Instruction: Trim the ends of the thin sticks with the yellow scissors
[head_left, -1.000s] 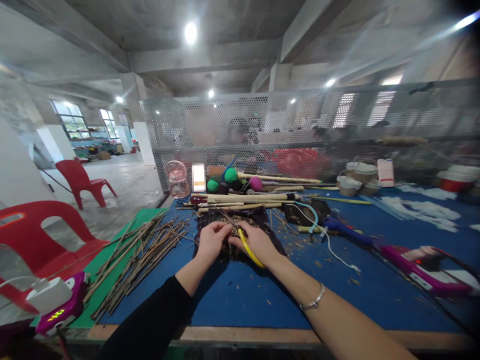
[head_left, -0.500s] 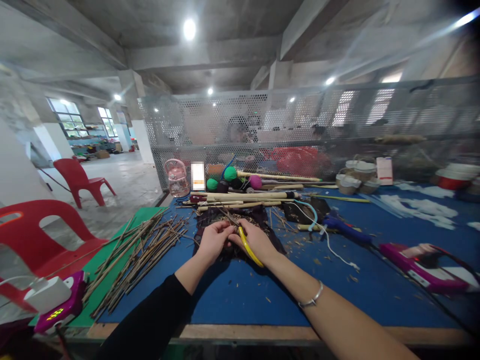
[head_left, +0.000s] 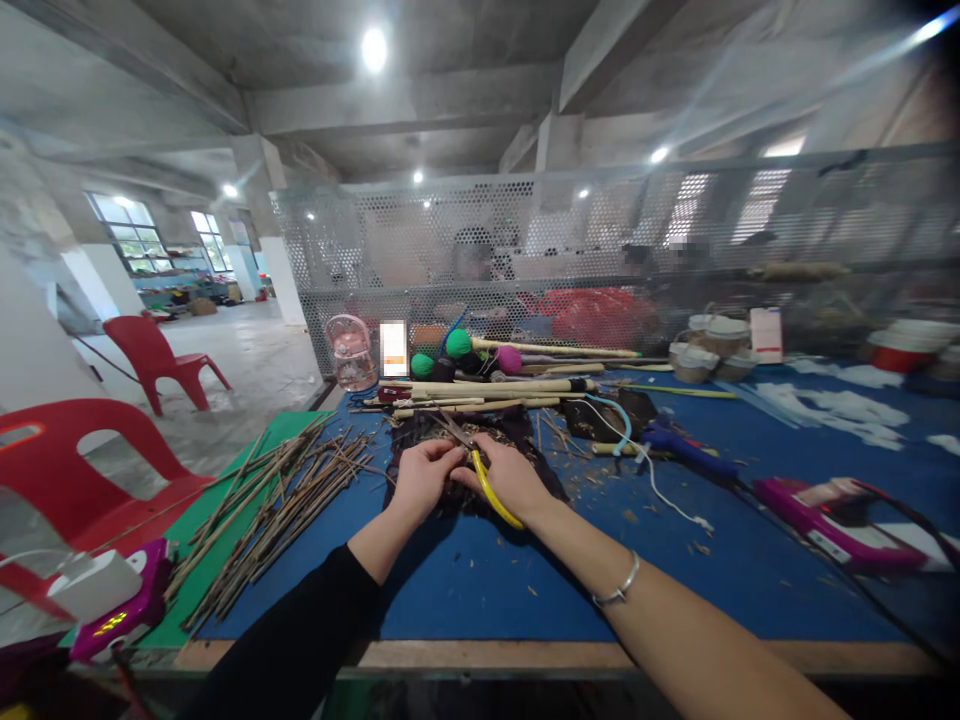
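My right hand (head_left: 510, 480) is closed around yellow-handled scissors (head_left: 491, 492), whose blades point up and to the left. Close beside it, my left hand (head_left: 424, 478) has its thumb and fingers pinched together; whatever is between them is too small to make out. Both hands are over a dark cloth (head_left: 517, 425) strewn with small brown clippings. To the left of my hands lies a loose pile of thin brown twigs (head_left: 300, 510), partly on a green mat (head_left: 259, 470).
Pale sticks (head_left: 487, 390) lie across the back, near green and pink yarn balls (head_left: 458, 344). A blue-handled tool (head_left: 686, 452) with a cord and a magenta device (head_left: 840, 522) are at right. Another magenta device (head_left: 124, 608) sits at left. A perforated metal screen (head_left: 420, 240) stands behind.
My hands stay together over the cloth, with the scissors still in the right one. The view has shifted slightly; little else differs.
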